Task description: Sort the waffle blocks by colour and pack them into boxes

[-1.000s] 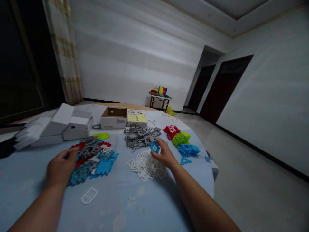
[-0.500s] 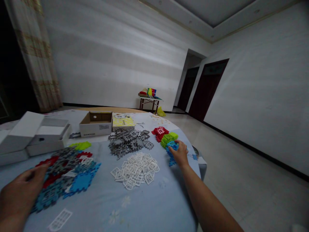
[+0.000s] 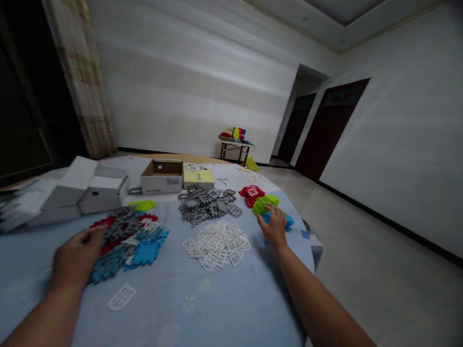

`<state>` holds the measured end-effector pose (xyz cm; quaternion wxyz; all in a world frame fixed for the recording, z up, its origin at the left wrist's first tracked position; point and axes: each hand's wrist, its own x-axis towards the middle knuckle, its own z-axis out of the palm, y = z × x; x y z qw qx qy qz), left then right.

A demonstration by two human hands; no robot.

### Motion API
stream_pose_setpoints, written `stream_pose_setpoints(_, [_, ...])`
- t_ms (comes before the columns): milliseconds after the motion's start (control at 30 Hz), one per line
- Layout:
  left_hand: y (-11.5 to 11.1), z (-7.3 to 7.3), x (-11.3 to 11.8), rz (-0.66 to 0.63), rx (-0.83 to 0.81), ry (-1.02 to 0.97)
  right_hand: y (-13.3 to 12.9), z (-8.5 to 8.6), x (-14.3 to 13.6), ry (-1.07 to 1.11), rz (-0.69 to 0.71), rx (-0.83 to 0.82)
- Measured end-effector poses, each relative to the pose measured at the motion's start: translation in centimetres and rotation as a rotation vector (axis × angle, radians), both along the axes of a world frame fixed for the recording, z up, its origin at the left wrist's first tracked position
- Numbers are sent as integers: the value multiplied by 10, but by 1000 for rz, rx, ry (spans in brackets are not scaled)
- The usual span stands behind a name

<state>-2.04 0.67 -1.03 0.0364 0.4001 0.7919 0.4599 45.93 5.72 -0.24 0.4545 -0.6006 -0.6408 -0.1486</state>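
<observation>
My left hand (image 3: 77, 253) is at the left edge of a mixed pile of gear-edged plastic pieces, its fingers bent together beside a red piece (image 3: 104, 223); what they hold, if anything, is hidden. My right hand (image 3: 274, 225) reaches over the blue pieces (image 3: 289, 220) on the right, fingers apart, just below the green pieces (image 3: 261, 205). Red pieces (image 3: 252, 195) lie behind the green ones. Between my hands are a heap of white window-shaped pieces (image 3: 219, 243) and a heap of grey pieces (image 3: 206, 205). One white piece (image 3: 122, 297) lies alone near the front left.
An open box (image 3: 162, 184) and a yellow box (image 3: 198, 176) stand at the back of the round table. White open boxes (image 3: 104, 195) are at the back left. A small table (image 3: 237, 143) with colourful things stands by the wall.
The view has shifted left, so the table appears further right. My right hand has opened over the blue pieces. My left hand remains beside the mixed pile.
</observation>
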Motion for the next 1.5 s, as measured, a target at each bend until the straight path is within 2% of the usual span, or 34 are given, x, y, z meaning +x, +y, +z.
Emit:
stream_pose_setpoints(100, [-9, 13, 17, -22, 10, -38, -7, 6, -39, -47, 223, -25])
stream_pose_setpoints(233, [-9, 9, 18, -30, 58, -53, -26, 12, -107, -70, 575, -121])
stream_pose_setpoints(400, [-9, 7, 17, -32, 104, -69, -65, 17, -194, -195, 977, -328])
stream_pose_setpoints(533, [-9, 7, 18, -42, 109, -77, -89, 13, -241, -376, 1097, -418])
stream_pose_setpoints(667, [-9, 7, 17, -49, 108, -76, -96, 10, -260, -504, 1128, -442])
stream_pose_setpoints(800, [-8, 8, 15, -55, 99, -66, -95, 13, -259, -525, 1091, -534])
stream_pose_setpoints(933, [-9, 10, 15, -48, 56, -45, -87, 20, -241, -465, 1076, -591])
stream_pose_setpoints(1033, [-10, 13, 14, -49, 18, -3, -74, 27, -212, -357, 1048, -556])
stream_pose_setpoints(1233, [-12, 23, 23, -95, -6, 178, -44, 35, -133, -110, 766, -431])
stream_pose_setpoints(1333, [-13, 31, 39, -174, 10, 341, -34, 29, -104, -18, 667, -359])
stream_pose_setpoints(1400, [-12, 37, 52, -289, -12, 462, -31, 22, -94, 38, 625, -331])
stream_pose_setpoints(1500, [-11, 42, 70, -480, -130, 595, -31, 10, -88, 76, 613, -343])
